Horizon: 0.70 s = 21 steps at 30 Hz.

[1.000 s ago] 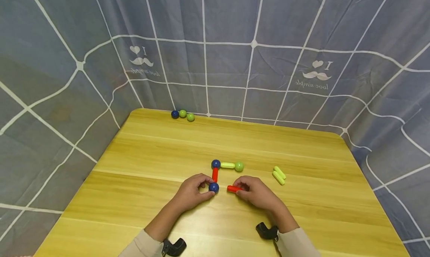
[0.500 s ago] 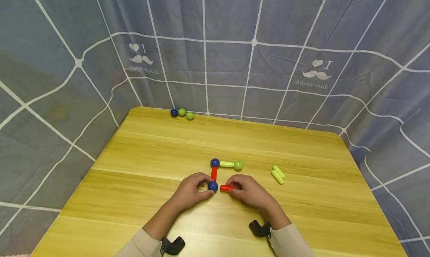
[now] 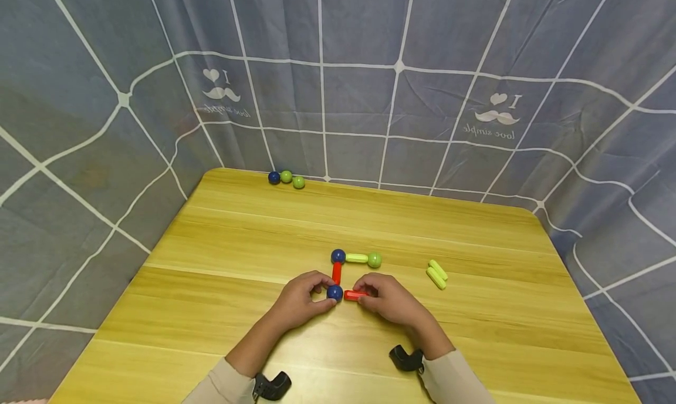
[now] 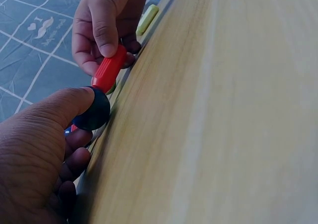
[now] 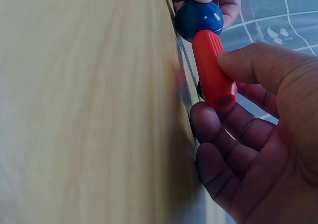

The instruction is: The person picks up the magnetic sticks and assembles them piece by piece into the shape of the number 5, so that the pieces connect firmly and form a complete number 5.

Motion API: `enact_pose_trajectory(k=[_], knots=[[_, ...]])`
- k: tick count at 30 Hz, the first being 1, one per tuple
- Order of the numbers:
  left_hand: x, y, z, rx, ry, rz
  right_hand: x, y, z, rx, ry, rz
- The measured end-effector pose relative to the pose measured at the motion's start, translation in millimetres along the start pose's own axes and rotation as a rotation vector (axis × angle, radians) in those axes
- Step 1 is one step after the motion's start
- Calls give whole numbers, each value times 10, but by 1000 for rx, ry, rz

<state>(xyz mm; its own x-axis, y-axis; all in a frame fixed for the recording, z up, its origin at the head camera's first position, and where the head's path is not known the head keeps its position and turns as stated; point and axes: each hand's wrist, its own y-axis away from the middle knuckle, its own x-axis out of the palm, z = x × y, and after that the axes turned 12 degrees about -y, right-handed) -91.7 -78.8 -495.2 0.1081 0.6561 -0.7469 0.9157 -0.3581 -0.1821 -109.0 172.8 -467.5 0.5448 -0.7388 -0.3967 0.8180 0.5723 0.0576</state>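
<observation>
My left hand [image 3: 300,298] pinches a blue ball [image 3: 335,293] between thumb and fingers on the table. A red magnetic rod [image 3: 337,273] runs from that ball back to another blue ball [image 3: 338,256]. From there a yellow-green rod [image 3: 357,258] leads right to a green ball [image 3: 374,259]. My right hand [image 3: 392,300] pinches a second red rod [image 5: 211,67], pointing left. Its far end meets the held blue ball in the right wrist view; in the head view they look nearly touching. The rod's near end shows a grey metal tip.
Two loose yellow-green rods [image 3: 436,278] lie side by side to the right of the right hand. At the table's back left edge sit a blue ball [image 3: 273,178] and two green balls [image 3: 298,182]. A grey grid-patterned curtain [image 3: 359,98] hangs behind the wooden table [image 3: 237,234].
My right hand has moved left with the red rod, bringing its end up to the held blue ball. The left hand keeps its hold on that ball.
</observation>
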Motion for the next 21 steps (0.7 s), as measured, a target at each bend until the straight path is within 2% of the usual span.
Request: enact_pose_trajectory(k=[13,21], knots=[[6,-3,1,7,-4,-2,2,-2,-7,13,-5,-19],[3,0,-7,3,-8,-2,-50,15,-50,57,-52,-56]])
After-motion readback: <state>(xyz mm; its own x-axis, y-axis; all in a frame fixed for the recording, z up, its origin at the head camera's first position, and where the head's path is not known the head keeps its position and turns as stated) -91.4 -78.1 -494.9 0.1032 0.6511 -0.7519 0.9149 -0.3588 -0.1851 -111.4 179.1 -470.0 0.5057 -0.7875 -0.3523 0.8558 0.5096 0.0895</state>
